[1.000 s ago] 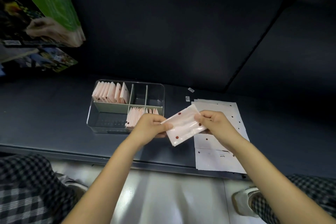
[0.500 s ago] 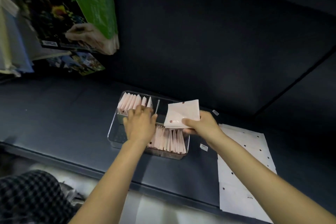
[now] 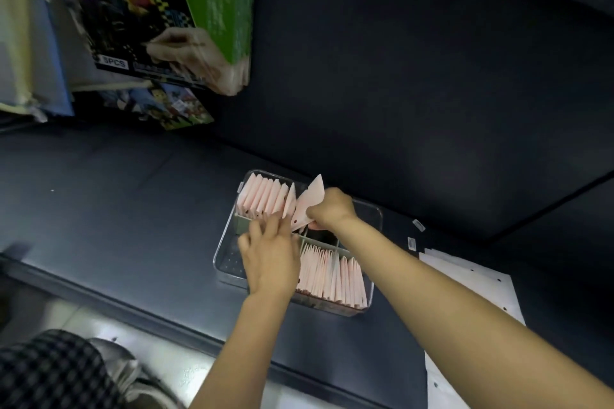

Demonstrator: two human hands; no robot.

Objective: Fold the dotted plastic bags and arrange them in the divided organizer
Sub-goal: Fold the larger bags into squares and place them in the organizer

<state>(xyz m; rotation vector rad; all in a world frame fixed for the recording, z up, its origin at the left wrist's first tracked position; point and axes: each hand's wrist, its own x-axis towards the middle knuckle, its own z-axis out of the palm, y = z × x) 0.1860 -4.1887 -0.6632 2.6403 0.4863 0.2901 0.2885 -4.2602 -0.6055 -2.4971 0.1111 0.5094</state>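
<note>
Nearest the camera, a black-and-white checked trouser leg (image 3: 50,372) and a grey shoe (image 3: 133,372) sit at the lower left over a pale floor. Beyond them runs the dark blue-grey shelf (image 3: 116,226). At its right edge lies a stack of flat white plastic bags with dark dots (image 3: 475,289), unfolded, well apart from the hands.

The clear rectangular plastic organizer with grey dividers (image 3: 377,219) stands on the shelf between the two forearms. Its near right compartment holds a row of folded pink-white bags (image 3: 332,276) standing on edge. The left hand (image 3: 269,259) reaches over the organizer's near left part, its fingers straight and slightly spread, the tips touching the grey divider and the bottom of the far row. That far left compartment holds another row of folded bags (image 3: 265,197), also upright.

The right hand (image 3: 332,209) hovers over the organizer's far middle, thumb and fingers pinched on one folded dotted bag (image 3: 307,206), which is tilted, just beside the end of the far row.

Farther back, at the upper left, hang a green-and-black printed package (image 3: 186,10) and a smaller colourful packet (image 3: 166,106) against the dark back wall (image 3: 415,76).
</note>
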